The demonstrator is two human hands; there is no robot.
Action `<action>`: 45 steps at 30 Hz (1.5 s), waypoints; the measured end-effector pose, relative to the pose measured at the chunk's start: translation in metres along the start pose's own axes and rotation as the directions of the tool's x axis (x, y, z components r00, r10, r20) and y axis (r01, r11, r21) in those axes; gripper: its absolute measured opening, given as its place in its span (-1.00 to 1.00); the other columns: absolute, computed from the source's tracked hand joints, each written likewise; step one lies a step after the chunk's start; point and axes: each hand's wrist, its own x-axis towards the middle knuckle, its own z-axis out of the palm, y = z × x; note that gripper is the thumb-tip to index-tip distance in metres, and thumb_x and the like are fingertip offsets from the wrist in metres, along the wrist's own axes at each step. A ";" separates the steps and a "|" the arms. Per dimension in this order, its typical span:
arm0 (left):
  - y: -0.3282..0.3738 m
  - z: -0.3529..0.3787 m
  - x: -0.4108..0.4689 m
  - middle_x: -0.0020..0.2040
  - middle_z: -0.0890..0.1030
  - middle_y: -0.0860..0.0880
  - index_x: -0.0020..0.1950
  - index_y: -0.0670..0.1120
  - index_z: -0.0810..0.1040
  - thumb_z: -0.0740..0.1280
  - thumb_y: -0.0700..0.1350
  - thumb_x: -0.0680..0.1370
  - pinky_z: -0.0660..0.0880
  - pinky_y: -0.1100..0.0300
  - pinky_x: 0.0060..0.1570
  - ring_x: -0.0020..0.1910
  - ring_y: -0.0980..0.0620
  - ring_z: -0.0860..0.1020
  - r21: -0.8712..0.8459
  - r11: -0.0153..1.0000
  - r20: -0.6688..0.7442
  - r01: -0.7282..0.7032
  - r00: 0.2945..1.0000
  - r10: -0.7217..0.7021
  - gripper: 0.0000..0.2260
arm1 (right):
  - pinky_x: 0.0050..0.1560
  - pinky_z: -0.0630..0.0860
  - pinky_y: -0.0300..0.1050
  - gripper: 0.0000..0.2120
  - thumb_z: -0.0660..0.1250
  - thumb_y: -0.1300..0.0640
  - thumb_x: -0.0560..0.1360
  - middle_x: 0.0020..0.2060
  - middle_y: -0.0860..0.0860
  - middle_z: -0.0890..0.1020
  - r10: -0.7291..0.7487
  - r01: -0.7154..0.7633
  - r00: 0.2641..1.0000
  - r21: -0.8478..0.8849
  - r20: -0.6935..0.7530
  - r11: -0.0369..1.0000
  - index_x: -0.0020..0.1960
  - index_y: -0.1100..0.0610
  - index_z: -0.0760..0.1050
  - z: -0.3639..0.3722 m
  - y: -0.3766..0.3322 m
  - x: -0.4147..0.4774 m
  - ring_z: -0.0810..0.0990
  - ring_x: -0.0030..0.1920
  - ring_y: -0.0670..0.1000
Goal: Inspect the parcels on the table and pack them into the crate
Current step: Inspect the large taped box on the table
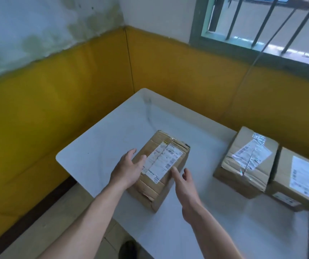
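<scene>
Left hand (129, 169) at the left edge of the parcel (164, 161), right hand (184, 186) by its near edge, fingers straight, unclasped.

Three brown cardboard parcels lie in front of you on the white tabletop (112, 131). Near parcel (161, 165): dented, torn at its near corner, white label taped across the top, lying flat and skewed. Right parcel (247, 161): creased, its label under glossy tape, well apart from the first. Far-right parcel (297, 180): white label up, pressed against the right parcel's side.
</scene>
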 end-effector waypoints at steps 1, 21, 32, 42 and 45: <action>0.000 -0.003 0.004 0.57 0.35 0.01 0.59 0.07 0.28 0.20 0.22 0.64 0.30 -0.04 0.48 0.52 -0.05 0.35 0.025 1.000 0.025 0.005 1.000 -0.006 -0.46 | 0.02 0.38 -0.32 -0.52 0.28 -0.18 0.61 0.27 -0.22 0.53 -0.001 0.001 1.000 0.028 0.014 1.000 0.48 -0.11 0.33 0.003 -0.001 0.000 0.52 0.06 -0.27; 0.049 -0.010 0.052 0.28 0.35 0.02 0.56 0.21 0.29 0.39 0.21 0.54 0.57 0.39 -0.21 0.26 0.05 0.50 -0.329 0.902 0.302 -0.281 0.873 0.382 -0.39 | 0.07 0.68 0.00 -0.43 0.48 -0.08 0.50 0.07 -0.19 0.70 -0.224 0.317 0.842 0.114 -0.491 0.941 0.44 -0.16 0.32 0.041 -0.049 -0.006 0.72 0.01 -0.15; 0.078 0.017 0.025 0.27 0.58 0.09 0.34 0.24 0.36 0.33 0.14 0.59 0.64 0.30 -0.14 0.07 0.25 0.64 -0.555 0.780 0.288 -0.288 0.813 0.505 -0.66 | 0.18 0.63 0.12 -0.34 0.47 -0.22 0.47 0.13 -0.13 0.70 -0.297 0.404 0.779 0.081 -0.552 0.911 0.50 -0.15 0.34 0.007 -0.059 -0.020 0.70 0.10 -0.09; 0.096 0.022 0.012 0.16 0.61 0.12 0.16 0.28 0.33 0.26 0.33 0.47 0.56 0.41 -0.28 -0.05 0.35 0.62 -0.572 0.781 0.301 -0.251 0.822 0.484 -0.68 | 0.07 0.66 0.06 -0.46 0.43 -0.36 0.39 -0.02 -0.18 0.72 -0.320 0.439 0.753 0.077 -0.575 0.895 0.29 -0.19 0.46 -0.009 -0.065 -0.018 0.71 0.00 -0.13; 0.101 0.020 0.011 0.17 0.61 0.10 0.16 0.27 0.33 0.28 0.32 0.44 0.53 0.45 -0.30 -0.06 0.35 0.62 -0.581 0.766 0.281 -0.275 0.815 0.506 -0.64 | 0.01 0.66 -0.04 -0.46 0.42 -0.27 0.43 0.02 -0.18 0.72 -0.340 0.467 0.760 0.101 -0.553 0.878 0.36 -0.17 0.44 -0.011 -0.065 -0.019 0.71 0.04 -0.12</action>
